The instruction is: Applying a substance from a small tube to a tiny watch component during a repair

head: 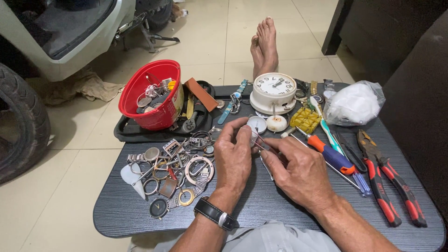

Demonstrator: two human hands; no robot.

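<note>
A: Hand status? Left hand (233,156) is closed round a small round watch part (246,135), held above the counter (261,196).

B: Right hand (298,170) is pinched on thin tweezers (261,141), tips applied at the part. Work is judged under way; loose watch cases (175,172) lie unsorted at left.

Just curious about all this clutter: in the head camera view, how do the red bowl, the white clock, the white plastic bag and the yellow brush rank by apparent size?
1. red bowl
2. white plastic bag and white clock: look alike, unranked
3. yellow brush, smallest
</note>
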